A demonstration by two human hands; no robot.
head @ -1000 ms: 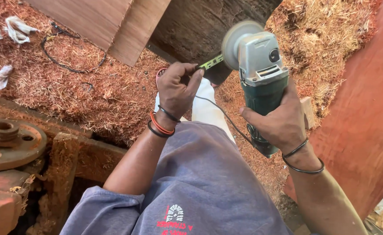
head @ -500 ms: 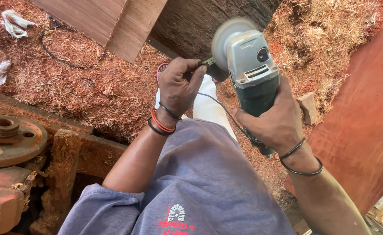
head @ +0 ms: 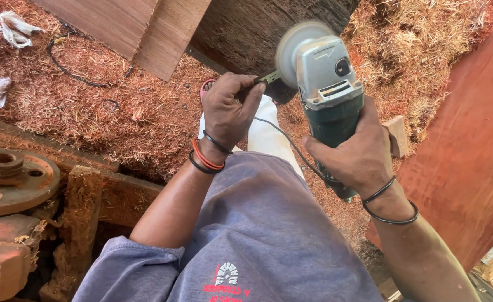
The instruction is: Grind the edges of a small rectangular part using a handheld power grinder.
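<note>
Seen from the head camera, the right hand (head: 358, 159) wraps its fingers tight around the green body of a grinder (head: 327, 100), its grey head and round disc pointing away from the person. Just left of it, the left hand (head: 228, 112) pinches a small green-handled tool (head: 263, 78) against the disc's edge. Reddish sawdust (head: 118, 112) lies beyond both hands, a rusty pulley (head: 11, 179) far left.

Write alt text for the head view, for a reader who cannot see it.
Seen from above, a person's right hand grips a green angle grinder by its body while the left hand holds a small tool at its disc. Reddish sawdust and boards lie around.
</note>
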